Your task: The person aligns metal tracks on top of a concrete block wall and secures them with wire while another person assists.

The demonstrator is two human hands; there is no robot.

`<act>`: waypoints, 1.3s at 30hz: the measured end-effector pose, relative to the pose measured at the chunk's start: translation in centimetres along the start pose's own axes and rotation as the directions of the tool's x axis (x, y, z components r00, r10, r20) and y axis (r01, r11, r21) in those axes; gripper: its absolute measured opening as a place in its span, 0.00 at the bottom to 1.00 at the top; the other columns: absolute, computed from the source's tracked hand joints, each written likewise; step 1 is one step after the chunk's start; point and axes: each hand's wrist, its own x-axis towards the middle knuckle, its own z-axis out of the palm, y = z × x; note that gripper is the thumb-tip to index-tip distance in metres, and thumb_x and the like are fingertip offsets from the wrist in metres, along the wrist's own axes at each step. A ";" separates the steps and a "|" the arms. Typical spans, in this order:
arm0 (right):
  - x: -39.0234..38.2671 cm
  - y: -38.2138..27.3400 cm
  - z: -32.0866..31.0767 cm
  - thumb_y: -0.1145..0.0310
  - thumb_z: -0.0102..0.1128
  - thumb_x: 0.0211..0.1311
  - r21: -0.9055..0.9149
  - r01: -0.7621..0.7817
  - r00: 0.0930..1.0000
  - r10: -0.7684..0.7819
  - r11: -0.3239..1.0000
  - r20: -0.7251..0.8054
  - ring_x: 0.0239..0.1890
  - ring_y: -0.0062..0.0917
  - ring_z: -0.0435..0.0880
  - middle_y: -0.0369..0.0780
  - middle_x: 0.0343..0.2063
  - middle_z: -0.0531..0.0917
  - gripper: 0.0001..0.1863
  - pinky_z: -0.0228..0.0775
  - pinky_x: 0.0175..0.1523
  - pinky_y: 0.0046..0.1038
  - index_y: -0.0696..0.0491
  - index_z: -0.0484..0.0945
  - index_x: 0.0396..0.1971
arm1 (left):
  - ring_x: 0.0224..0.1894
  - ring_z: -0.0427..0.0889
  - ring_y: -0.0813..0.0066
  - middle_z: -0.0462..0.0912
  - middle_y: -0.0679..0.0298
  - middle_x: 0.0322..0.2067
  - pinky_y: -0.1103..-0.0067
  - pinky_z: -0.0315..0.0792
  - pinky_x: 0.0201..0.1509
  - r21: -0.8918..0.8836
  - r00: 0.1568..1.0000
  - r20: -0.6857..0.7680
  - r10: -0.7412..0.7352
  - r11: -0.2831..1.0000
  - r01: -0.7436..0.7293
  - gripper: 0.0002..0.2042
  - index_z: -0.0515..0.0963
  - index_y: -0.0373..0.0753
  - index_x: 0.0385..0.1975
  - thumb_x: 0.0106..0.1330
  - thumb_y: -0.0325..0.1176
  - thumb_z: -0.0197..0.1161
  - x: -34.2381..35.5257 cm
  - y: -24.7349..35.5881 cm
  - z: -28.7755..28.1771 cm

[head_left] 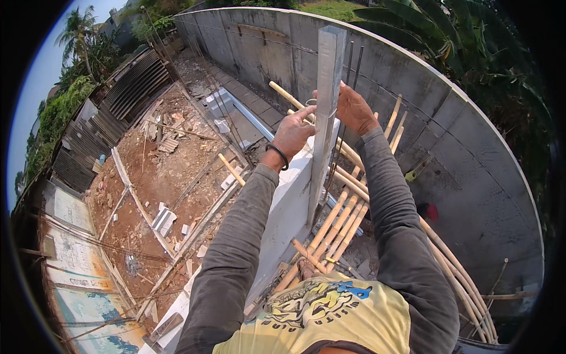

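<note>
A tall galvanized metal channel [327,76] stands upright against the end of a white block wall [289,189]. My left hand [289,137] is closed at the channel's left edge, index finger stretched along it and the other fingers curled. My right hand [356,111] wraps round the channel from the right; its fingers pass behind, and one fingertip shows beyond the left edge. A thin wire loop [311,101] sits by my fingertips, and I cannot tell which fingers touch it. A dark band circles my left wrist.
Bamboo poles [336,230] form a scaffold below, right of the block wall. Thin steel rods [355,68] rise just behind the channel. A high grey concrete wall [460,171] curves along the right. Rubble-strewn earth [159,177] lies lower left, with rusty corrugated sheets [138,85] beyond.
</note>
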 end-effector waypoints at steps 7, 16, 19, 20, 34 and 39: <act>1.4 -1.5 -1.6 0.69 0.54 0.67 -0.155 -0.059 0.998 0.056 0.986 -0.020 0.43 0.30 0.84 0.45 0.42 0.82 0.15 0.79 0.50 0.32 0.61 0.74 0.50 | 0.41 0.81 0.71 0.82 0.56 0.43 0.78 0.72 0.48 0.105 0.999 0.031 0.045 0.993 -0.048 0.28 0.72 0.35 0.58 0.51 0.26 0.58 -0.3 0.8 0.2; 2.9 -0.5 -0.3 0.71 0.53 0.67 -0.167 -0.001 0.999 -0.007 0.986 -0.050 0.37 0.25 0.84 0.42 0.38 0.83 0.12 0.80 0.43 0.27 0.61 0.76 0.47 | 0.38 0.82 0.70 0.84 0.58 0.32 0.76 0.73 0.44 0.053 0.981 -0.181 0.075 0.996 -0.066 0.14 0.81 0.31 0.37 0.57 0.35 0.63 1.2 -1.9 -1.2; 2.9 -0.8 -0.4 0.72 0.52 0.68 -0.153 0.007 0.997 -0.018 0.988 -0.073 0.37 0.25 0.84 0.42 0.37 0.83 0.12 0.80 0.43 0.26 0.61 0.76 0.46 | 0.34 0.79 0.77 0.82 0.63 0.29 0.80 0.72 0.41 0.112 0.988 -0.146 0.050 0.993 -0.034 0.11 0.81 0.31 0.34 0.59 0.34 0.63 0.8 -0.2 -1.0; 3.0 -0.8 -0.5 0.72 0.52 0.68 -0.150 0.011 0.998 -0.020 0.989 -0.058 0.37 0.25 0.84 0.42 0.37 0.83 0.12 0.79 0.43 0.26 0.61 0.76 0.46 | 0.34 0.79 0.77 0.82 0.63 0.29 0.80 0.72 0.41 0.079 0.984 -0.162 0.073 0.995 -0.060 0.11 0.81 0.31 0.34 0.59 0.34 0.63 0.9 -0.4 -1.0; -1.2 -0.3 -1.1 0.69 0.52 0.70 -0.029 0.178 0.976 -0.180 0.984 -0.124 0.37 0.22 0.82 0.38 0.36 0.83 0.10 0.78 0.41 0.25 0.59 0.77 0.44 | 0.36 0.78 0.79 0.83 0.62 0.32 0.81 0.71 0.42 -0.006 0.985 -0.156 0.068 0.998 -0.070 0.13 0.81 0.30 0.38 0.60 0.33 0.63 0.1 0.2 -0.1; -1.7 1.1 -0.1 0.68 0.54 0.69 0.031 0.257 0.943 -0.244 0.966 -0.228 0.36 0.21 0.82 0.37 0.35 0.82 0.11 0.78 0.41 0.23 0.59 0.77 0.43 | 0.39 0.78 0.82 0.82 0.63 0.36 0.84 0.71 0.44 -0.122 0.993 -0.112 0.046 0.991 -0.060 0.15 0.79 0.29 0.44 0.62 0.33 0.63 0.3 -0.6 0.1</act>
